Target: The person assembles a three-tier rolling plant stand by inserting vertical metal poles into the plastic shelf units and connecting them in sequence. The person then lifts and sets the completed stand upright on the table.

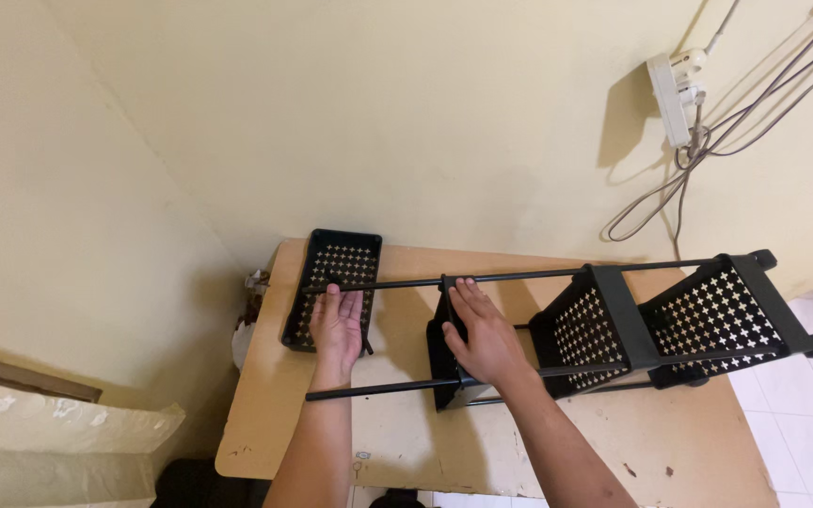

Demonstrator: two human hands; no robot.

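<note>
A black metal rack (613,325) with perforated shelves lies on its side on a wooden table (557,442). Its long black rods stick out to the left. My right hand (484,334) rests on the leftmost mounted shelf (444,362), fingers curled over its top edge by the upper rod (519,277). My left hand (338,323) lies with fingers spread on a loose black perforated tray (331,282) at the table's far left, between the upper rod and the lower rod (378,387). The forearm crosses the lower rod.
A white power strip (676,92) hangs on the cream wall at upper right, with grey cables (670,188) looping down toward the table. A white bag (245,334) sits left of the table. White floor tiles (802,433) show at right.
</note>
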